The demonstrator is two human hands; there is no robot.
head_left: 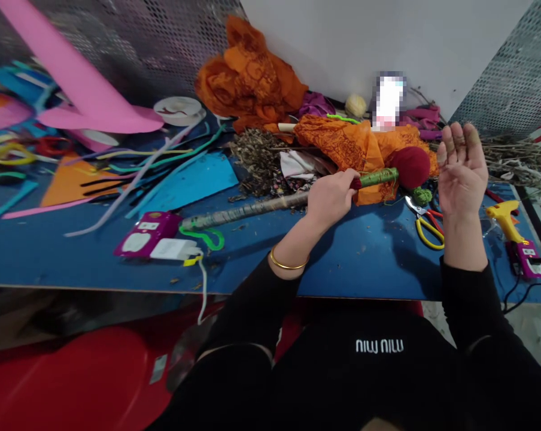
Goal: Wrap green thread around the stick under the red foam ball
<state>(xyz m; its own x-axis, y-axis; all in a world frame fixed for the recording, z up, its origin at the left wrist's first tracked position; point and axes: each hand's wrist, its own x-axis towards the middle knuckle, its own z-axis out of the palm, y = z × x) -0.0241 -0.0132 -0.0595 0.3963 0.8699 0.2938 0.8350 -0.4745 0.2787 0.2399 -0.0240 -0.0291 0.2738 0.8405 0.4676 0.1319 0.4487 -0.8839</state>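
My left hand (pixel 331 200) is closed round a long stick (pixel 257 208), held slantwise over the blue table. The stick's far end is wrapped in green yarn (pixel 380 177), with a bit of dark red by my fingers. A ball of red yarn (pixel 412 167) sits just beyond that end, and a small green yarn ball (pixel 422 196) lies below it. Raised at the right, my right hand (pixel 462 170) shows its palm, fingers stretched up, holding nothing. Closest to it are the yarn balls and yellow-and-red-handled cutters (pixel 427 224).
Orange cloth (pixel 342 143) and dried plants (pixel 259 155) lie at the back. A yellow glue gun (pixel 506 218) is at the right, a purple packet (pixel 149 233) at the left. Coloured pipe cleaners (pixel 163 157) and a pink paper shape (pixel 95 102) cover the left side. A red stool (pixel 95 383) stands below.
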